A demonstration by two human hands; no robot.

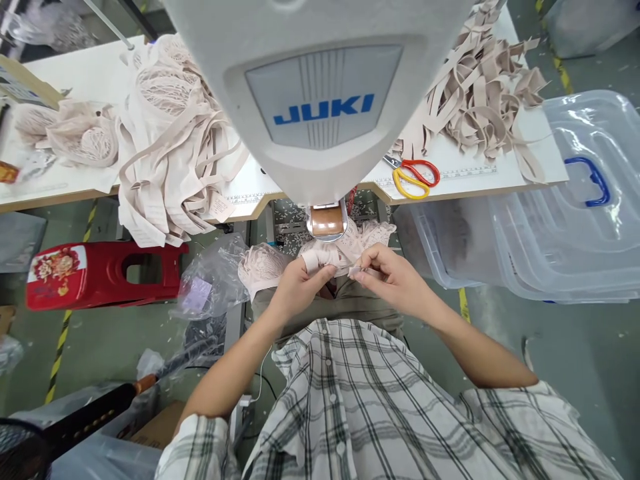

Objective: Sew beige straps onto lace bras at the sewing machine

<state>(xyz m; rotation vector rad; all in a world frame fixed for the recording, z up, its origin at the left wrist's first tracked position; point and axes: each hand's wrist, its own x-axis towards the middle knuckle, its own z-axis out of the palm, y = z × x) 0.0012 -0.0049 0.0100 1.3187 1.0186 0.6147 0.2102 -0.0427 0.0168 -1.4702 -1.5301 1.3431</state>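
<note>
Lying crosswise under the sewing machine (320,100), lace garment (350,247), pinched in left hand (300,283) and right hand (387,277) grips.

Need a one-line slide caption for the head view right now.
Both hands, left hand and right hand, pinch a beige lace garment below a JUKI sewing machine, scissors on the table.

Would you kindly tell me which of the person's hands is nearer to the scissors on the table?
The right hand is nearer: it sits below the scissors, just to their left. The left hand is farther left, across the lace garment both hands grip.
</note>
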